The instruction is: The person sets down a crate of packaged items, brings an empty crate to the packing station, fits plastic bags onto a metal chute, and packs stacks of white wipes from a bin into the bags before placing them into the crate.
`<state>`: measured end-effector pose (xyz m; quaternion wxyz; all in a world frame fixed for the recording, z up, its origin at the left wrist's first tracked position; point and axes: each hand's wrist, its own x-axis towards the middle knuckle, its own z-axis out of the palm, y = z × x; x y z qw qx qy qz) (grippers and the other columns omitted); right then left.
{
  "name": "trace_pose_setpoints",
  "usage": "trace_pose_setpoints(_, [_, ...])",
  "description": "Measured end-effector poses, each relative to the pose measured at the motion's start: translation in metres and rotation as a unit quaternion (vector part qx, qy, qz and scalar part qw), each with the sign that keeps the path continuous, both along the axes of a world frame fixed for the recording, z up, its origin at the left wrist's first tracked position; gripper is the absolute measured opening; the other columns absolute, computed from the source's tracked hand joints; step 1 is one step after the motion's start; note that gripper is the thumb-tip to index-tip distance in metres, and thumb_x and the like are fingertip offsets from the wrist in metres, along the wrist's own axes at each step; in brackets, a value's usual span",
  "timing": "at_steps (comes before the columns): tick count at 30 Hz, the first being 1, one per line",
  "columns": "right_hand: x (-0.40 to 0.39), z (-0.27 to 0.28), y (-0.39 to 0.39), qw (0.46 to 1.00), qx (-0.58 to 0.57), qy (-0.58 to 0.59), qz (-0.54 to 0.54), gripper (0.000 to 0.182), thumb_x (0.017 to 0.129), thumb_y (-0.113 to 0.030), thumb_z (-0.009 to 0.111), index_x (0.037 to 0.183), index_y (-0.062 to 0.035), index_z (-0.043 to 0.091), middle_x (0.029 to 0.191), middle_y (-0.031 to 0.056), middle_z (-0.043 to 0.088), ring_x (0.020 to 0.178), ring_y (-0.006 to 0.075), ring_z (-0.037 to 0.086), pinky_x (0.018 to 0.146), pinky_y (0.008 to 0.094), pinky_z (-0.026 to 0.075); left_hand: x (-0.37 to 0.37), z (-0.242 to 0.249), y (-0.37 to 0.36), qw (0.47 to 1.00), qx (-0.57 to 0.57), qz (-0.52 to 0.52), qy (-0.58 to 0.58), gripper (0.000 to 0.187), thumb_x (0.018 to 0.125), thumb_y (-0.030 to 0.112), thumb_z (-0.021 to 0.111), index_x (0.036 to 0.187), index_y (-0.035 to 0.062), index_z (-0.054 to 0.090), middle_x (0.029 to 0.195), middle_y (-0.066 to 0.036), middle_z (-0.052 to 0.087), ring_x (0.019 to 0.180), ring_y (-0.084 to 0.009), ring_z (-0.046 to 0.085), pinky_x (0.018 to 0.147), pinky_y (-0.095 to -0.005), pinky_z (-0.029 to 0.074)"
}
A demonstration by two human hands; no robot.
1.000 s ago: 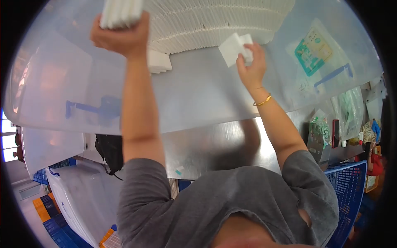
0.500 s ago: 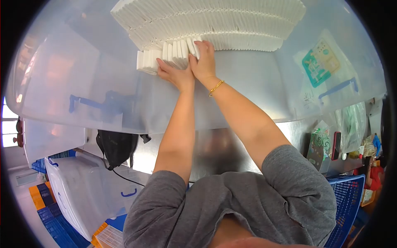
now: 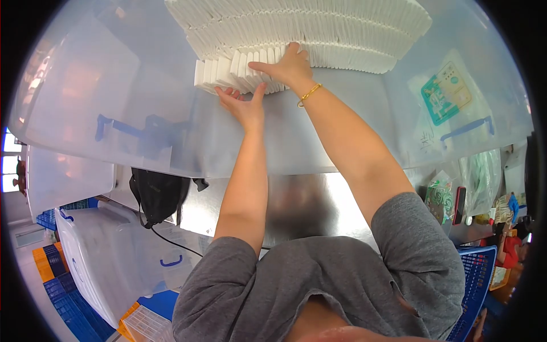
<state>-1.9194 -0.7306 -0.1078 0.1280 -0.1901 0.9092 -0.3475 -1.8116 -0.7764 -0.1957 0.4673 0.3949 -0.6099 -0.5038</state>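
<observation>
Rows of white folded pads [image 3: 319, 28] stand on edge inside a large clear plastic bin [image 3: 114, 85]. A short front row of pads [image 3: 233, 71] leans at the near side of the stack. My left hand [image 3: 244, 105] lies flat and open under that short row, fingertips touching the pads. My right hand [image 3: 290, 67], with a gold bracelet at the wrist, presses flat with spread fingers on the right end of the same row. Neither hand grips anything.
The bin rests on a steel table [image 3: 296, 205]. A printed teal packet [image 3: 447, 94] shows through the bin's right wall. Packets and a phone [image 3: 458, 202] sit at right, by a blue basket [image 3: 476, 285]. Clear lidded bins [image 3: 108, 256] and a black bag [image 3: 156, 196] lie lower left.
A second ago my left hand held a pad bundle high and my right held one pad. Both were set into the front row; the hands now spread flat against it.
</observation>
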Motion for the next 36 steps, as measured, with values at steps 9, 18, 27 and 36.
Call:
trace_pose_setpoints(9, [-0.007,0.002,0.001,0.999,0.036,-0.023,-0.003,0.108,0.049,-0.051,0.081,0.124,0.0075,0.030,0.119,0.0241,0.042,0.102,0.0337,0.055,0.080,0.0369,0.050,-0.003,-0.001,-0.019,0.995,-0.057,0.047,-0.072,0.109,0.058,0.029,0.086,0.138,-0.0013,0.018,0.124,-0.016,0.030,0.108,-0.0283,0.042,0.092,-0.0386,0.039])
trace_pose_setpoints(18, [0.002,0.004,0.004,0.999,0.013,-0.035,0.019,0.115,0.051,-0.054,0.081,0.127,0.0100,0.025,0.125,0.0289,0.038,0.110,0.0361,0.051,0.084,0.0362,0.049,-0.004,0.009,-0.016,0.999,-0.034,0.028,-0.019,0.111,0.057,0.029,0.086,0.139,0.0004,0.017,0.118,-0.014,0.035,0.105,-0.0278,0.042,0.091,-0.0381,0.038])
trace_pose_setpoints(27, [0.003,-0.001,0.013,0.999,-0.038,-0.028,-0.001,0.119,0.050,-0.054,0.083,0.130,0.0103,0.023,0.128,0.0282,0.037,0.111,0.0350,0.050,0.086,0.0353,0.048,-0.004,0.008,-0.016,0.992,-0.089,0.018,-0.085,0.108,0.058,0.040,0.085,0.138,0.0017,0.024,0.115,-0.012,0.038,0.100,-0.0240,0.043,0.087,-0.0355,0.040])
trace_pose_setpoints(36, [0.000,-0.004,0.017,0.998,-0.049,-0.049,-0.009,0.120,0.050,-0.051,0.084,0.132,0.0100,0.021,0.130,0.0274,0.035,0.115,0.0345,0.048,0.090,0.0353,0.046,-0.001,0.008,-0.019,0.994,-0.080,0.011,-0.079,0.098,0.059,0.031,0.084,0.136,0.0061,0.029,0.115,-0.012,0.038,0.103,-0.0258,0.042,0.091,-0.0377,0.037])
